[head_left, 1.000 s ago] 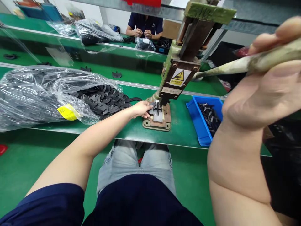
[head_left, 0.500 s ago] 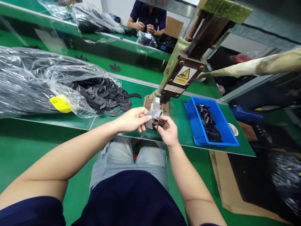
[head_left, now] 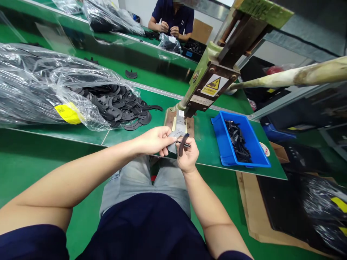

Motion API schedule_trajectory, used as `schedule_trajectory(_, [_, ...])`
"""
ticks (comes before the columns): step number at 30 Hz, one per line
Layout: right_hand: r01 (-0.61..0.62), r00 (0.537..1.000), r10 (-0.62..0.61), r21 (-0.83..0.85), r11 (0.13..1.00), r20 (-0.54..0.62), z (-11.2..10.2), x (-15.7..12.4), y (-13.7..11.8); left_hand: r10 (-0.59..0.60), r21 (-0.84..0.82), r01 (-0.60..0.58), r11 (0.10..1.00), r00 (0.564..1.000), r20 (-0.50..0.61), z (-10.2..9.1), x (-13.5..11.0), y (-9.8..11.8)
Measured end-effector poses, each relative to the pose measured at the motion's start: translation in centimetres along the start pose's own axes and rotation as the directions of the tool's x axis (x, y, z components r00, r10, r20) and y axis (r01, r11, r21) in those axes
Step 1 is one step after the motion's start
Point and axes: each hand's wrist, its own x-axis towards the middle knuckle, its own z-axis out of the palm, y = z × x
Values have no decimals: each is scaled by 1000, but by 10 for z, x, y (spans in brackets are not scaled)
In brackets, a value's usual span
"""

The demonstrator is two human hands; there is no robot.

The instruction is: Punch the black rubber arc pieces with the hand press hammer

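My left hand and my right hand meet just in front of the hand press, at the near edge of the green table. Both are closed on small flat black curved pieces; the left pinches a greyish one, the right holds a dark crescent with a thin pin through it. The press base plate lies right behind my fingers. A pile of the same black crescent parts spills from a clear plastic bag to the left.
A blue bin with small black parts sits right of the press. The press lever sticks out to the right, above the bin. Across the far bench a person handles parts beside more plastic bags. Cardboard lies on the floor at right.
My right hand left the press lever and came down to meet my left hand. Both hands drew the pieces back from the press base toward me.
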Motion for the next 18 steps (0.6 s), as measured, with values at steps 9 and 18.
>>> schedule_trajectory(9, [207,970,-171,-223,953,173,-23,17,-11,90,134,-79,988,993,-76,-18,9,-6])
schedule_trajectory(18, [376,921,-333,-243,894,200,-23,16,-9,670,685,-426,591,732,-123,-13,-3,-6])
